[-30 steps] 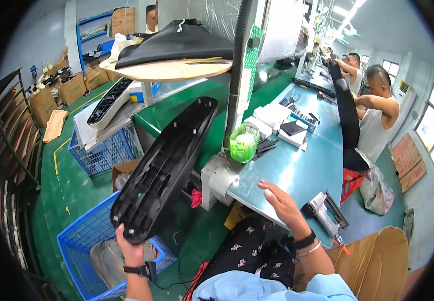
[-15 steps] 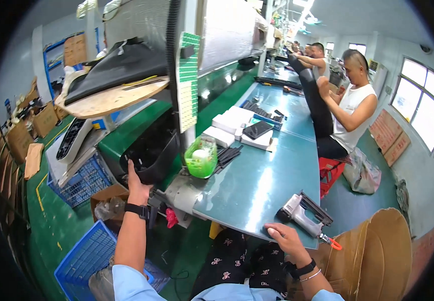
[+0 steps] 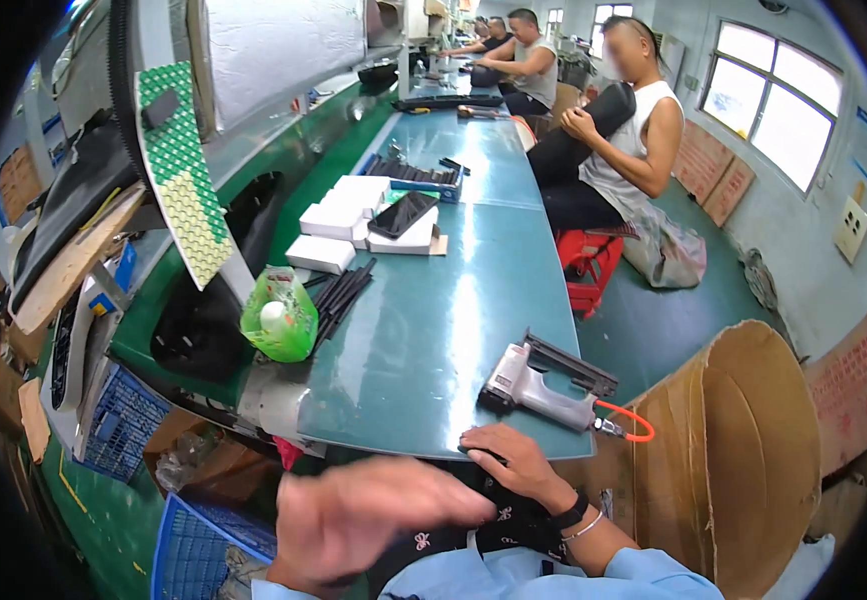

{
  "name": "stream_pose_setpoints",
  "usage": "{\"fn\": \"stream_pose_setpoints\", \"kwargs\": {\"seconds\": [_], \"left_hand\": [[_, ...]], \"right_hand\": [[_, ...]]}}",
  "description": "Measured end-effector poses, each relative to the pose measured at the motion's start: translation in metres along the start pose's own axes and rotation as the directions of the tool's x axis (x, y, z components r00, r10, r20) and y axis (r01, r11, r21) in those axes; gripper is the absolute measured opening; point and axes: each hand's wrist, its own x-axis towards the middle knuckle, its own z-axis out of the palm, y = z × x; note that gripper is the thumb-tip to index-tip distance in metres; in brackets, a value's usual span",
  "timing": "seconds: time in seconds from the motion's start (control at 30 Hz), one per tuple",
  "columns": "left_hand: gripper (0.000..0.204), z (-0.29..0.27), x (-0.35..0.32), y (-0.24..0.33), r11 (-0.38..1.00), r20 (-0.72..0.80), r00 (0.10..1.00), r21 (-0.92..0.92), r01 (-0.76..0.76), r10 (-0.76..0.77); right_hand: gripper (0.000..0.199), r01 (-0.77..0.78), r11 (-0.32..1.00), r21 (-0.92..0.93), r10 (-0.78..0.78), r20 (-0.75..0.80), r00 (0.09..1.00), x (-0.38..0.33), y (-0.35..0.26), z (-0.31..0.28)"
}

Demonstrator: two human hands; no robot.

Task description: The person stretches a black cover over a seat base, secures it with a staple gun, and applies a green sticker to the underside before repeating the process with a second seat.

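Note:
My left hand [image 3: 373, 510], smeared by motion, is in front of my lap, short of the table's near edge, touching nothing that I can see. Its fingers are too blurred to read. My right hand [image 3: 515, 462] rests at the near edge of the green-topped table [image 3: 423, 350], its fingers curled. A small dark piece shows between thumb and fingers; its kind is unclear. Just beyond lies a grey pneumatic staple gun [image 3: 543, 392] with an orange hose [image 3: 643, 425]. A black moulded shell [image 3: 198, 335] lies on the green conveyor at the left.
A green plastic holder [image 3: 281, 325], black strips [image 3: 338, 305], white boxes [image 3: 338, 215] and a phone [image 3: 403, 214] are on the table. A large cardboard drum [image 3: 723, 450] stands at the right, a blue crate [image 3: 193, 550] lower left. A co-worker [image 3: 613, 140] sits farther along, holding a black piece.
My left hand has let go of the black shell and swung right, in front of my body. The view has turned to the right. My right hand stays at the table edge.

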Motion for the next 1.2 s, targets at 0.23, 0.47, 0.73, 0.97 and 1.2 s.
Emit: {"fn": "stream_pose_setpoints", "kwargs": {"seconds": [0.23, 0.47, 0.73, 0.97, 1.2], "left_hand": [[0.083, 0.042, 0.016, 0.000, 0.952, 0.623, 0.782, -0.234, 0.198, -0.009], [0.074, 0.042, 0.031, -0.013, 0.981, 0.591, 0.806, -0.178, 0.077, 0.044], [0.064, 0.033, 0.032, -0.024, 0.991, 0.700, 0.709, -0.134, 0.014, 0.085], [0.074, 0.036, 0.029, -0.026, 0.999, 0.775, 0.632, -0.043, 0.017, 0.023], [0.076, 0.045, 0.006, -0.044, 0.946, 0.540, 0.790, -0.284, -0.153, 0.290]], "right_hand": [[0.018, 0.023, 1.000, -0.005, -0.023, 0.000, 1.000, 0.001, 0.000, 0.007], [0.015, 0.052, 0.999, -0.001, -0.052, -0.044, 0.998, 0.002, 0.000, 0.006], [0.017, 0.074, 0.997, -0.016, -0.074, -0.055, 0.996, -0.003, 0.003, 0.009], [0.015, 0.065, 0.998, -0.016, -0.066, -0.074, 0.995, -0.004, -0.001, 0.010], [0.013, 0.078, 0.997, -0.015, -0.079, -0.083, 0.993, 0.000, -0.004, 0.012]]}}
